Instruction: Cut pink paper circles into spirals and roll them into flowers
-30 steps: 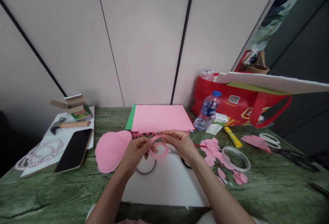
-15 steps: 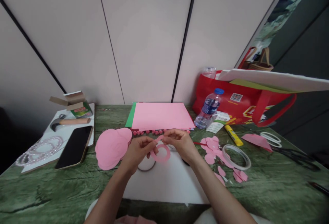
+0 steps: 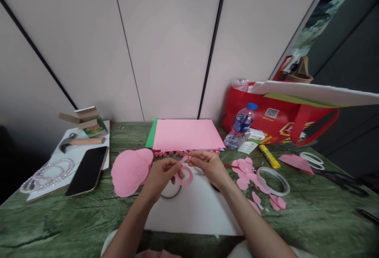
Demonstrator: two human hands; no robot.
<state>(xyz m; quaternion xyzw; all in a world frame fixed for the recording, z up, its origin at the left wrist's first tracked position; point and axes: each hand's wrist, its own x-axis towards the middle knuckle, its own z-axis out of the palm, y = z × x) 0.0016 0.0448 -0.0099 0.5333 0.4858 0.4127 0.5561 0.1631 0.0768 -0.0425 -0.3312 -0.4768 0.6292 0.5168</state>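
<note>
A curled strip of pink paper [image 3: 190,178], coiled like a ring at its lower end, hangs between my two hands over a white sheet [image 3: 195,216]. My left hand [image 3: 161,175] is closed, pinching the strip between thumb and fingers. The fingertips of my right hand [image 3: 209,168] are pressed together on the strip's upper end. Under my left hand lies a round, dark-edged item [image 3: 170,196], partly hidden. Behind the hands runs a row of small pink rolled pieces [image 3: 161,154]. A pile of pink paper discs [image 3: 128,173] sits left of my left hand.
Pink sheets [image 3: 186,134] lie at the back. Left are a phone [image 3: 88,171], hammer [image 3: 84,141], beads [image 3: 47,175] and small box [image 3: 96,127]. Right are pink scraps [image 3: 244,167], a tape roll [image 3: 286,187], glue stick [image 3: 269,156], bottle [image 3: 241,125], red bag [image 3: 257,112] and scissors [image 3: 340,179].
The pink coil has shifted slightly up and left, and a short flat stretch of the strip now shows between the fingertips. Both hands keep their pinch. The view has shifted slightly.
</note>
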